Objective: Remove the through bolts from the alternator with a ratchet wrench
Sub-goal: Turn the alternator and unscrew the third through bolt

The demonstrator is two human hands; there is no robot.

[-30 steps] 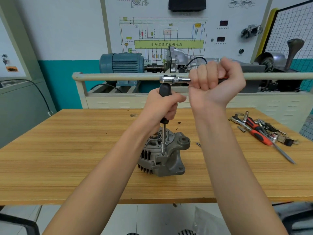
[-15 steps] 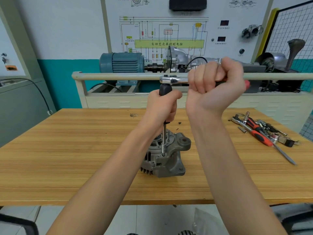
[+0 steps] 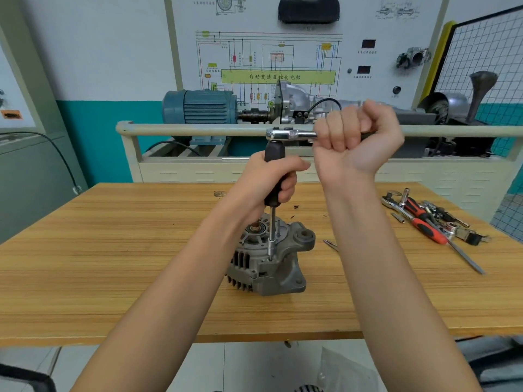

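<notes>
A grey alternator stands on the wooden table, its shaft end up. A long extension bar with a black grip rises upright from a socket set on a bolt at the alternator's top rim. My left hand grips that black grip. The chrome ratchet wrench sits on top of the bar, its handle pointing right. My right hand is fisted round the handle, hiding most of it.
A heap of tools with red-handled drivers and sockets lies at the table's right. A small loose metal piece lies beside the alternator. Behind the table runs a rail with a blue motor and a wiring panel.
My right hand has swung the ratchet handle slightly, the fist shifting a little left and turning. The left hand keeps its hold on the bar; the alternator stays put.
</notes>
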